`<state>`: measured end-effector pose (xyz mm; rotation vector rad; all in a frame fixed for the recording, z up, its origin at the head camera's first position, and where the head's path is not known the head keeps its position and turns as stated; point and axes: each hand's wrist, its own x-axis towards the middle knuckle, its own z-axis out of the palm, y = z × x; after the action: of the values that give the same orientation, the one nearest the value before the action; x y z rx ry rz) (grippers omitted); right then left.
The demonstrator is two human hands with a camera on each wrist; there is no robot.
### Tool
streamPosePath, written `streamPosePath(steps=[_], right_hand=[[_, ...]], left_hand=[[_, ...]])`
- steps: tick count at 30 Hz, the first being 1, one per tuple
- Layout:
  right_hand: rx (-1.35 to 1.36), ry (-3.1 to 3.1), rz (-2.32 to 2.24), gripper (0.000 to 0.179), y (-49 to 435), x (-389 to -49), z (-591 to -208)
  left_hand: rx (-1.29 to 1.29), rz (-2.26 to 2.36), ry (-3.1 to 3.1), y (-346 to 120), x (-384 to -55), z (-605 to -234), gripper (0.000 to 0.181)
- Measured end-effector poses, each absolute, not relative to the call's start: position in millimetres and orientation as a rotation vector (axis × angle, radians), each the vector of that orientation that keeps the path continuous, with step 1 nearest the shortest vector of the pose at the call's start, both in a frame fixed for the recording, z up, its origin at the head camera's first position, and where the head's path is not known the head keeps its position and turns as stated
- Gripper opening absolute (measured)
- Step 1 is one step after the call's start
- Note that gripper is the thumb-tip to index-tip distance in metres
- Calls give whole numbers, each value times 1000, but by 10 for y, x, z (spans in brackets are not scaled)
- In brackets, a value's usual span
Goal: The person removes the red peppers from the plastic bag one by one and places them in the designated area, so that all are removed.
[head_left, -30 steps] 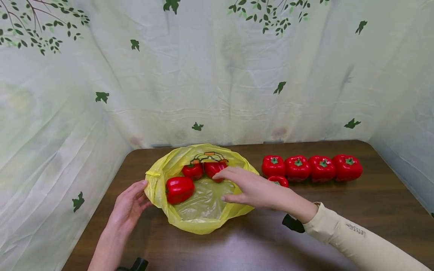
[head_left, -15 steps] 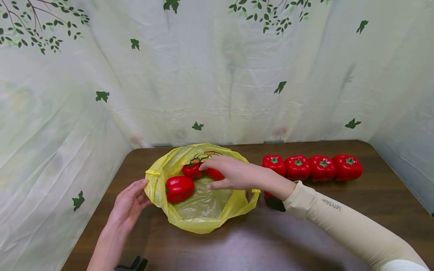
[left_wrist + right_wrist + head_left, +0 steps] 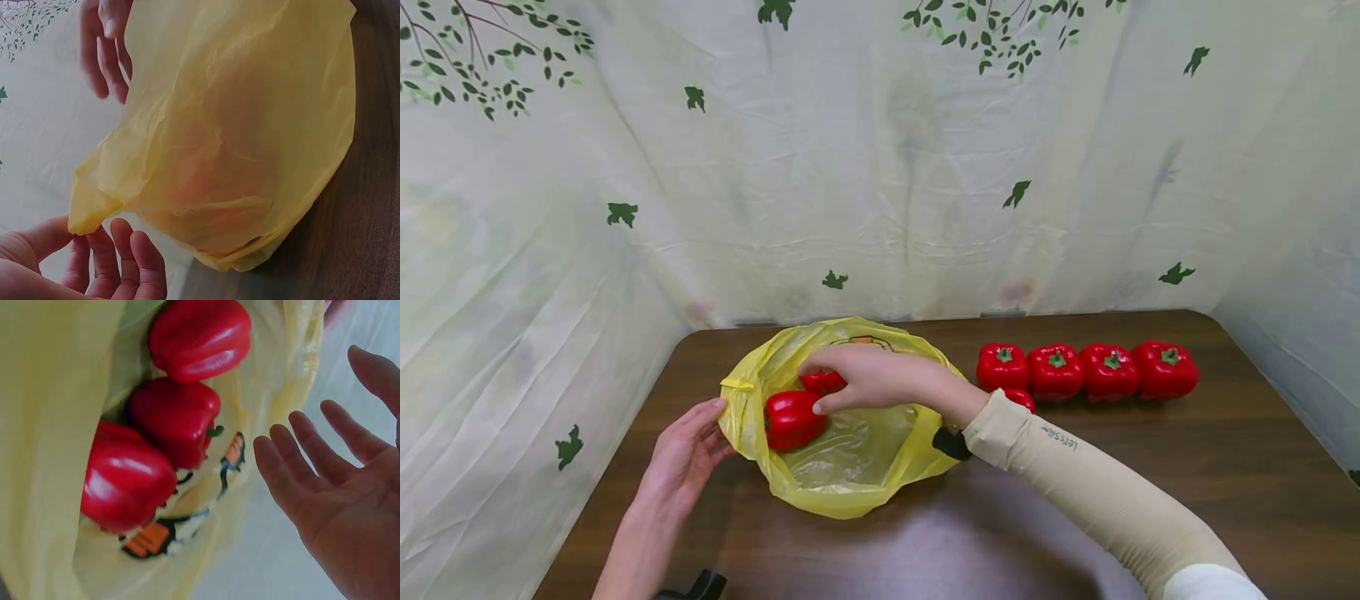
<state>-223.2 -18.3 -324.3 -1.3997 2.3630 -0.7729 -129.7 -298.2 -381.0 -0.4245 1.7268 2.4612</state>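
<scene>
Head view, nearest first: the left hand (image 3: 685, 450) pinches the edge of a yellow bag (image 3: 842, 502) between thumb and finger, I'd guess to steady it and hold its mouth wide. The bag sits on the table (image 3: 820, 567), its near rim slumped low, so the inside is easy to reach. Over the opening hangs the right hand (image 3: 865, 379), fingers apart, holding nothing. Inside, three red peppers (image 3: 178, 419) cluster toward the left and far walls. Right of the bag, a lone pepper (image 3: 1020, 399) peeks past the forearm; behind, four peppers (image 3: 1056, 372) line up, perhaps for handy reach. A leaf-print curtain (image 3: 880, 183) hangs beyond.
</scene>
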Motion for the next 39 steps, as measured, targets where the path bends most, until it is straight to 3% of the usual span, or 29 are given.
streamPosePath(steps=[18,39], right_hand=[[-1349,2367,-876,51,-669,-2274,-3841],[-1160,2514,-692,65,-833,-2201,-3978]], left_hand=[[-428,2474,1723,-3035,-1256,-3824,13],[-447,2498,1710,-3060,-1263,-3848,16]])
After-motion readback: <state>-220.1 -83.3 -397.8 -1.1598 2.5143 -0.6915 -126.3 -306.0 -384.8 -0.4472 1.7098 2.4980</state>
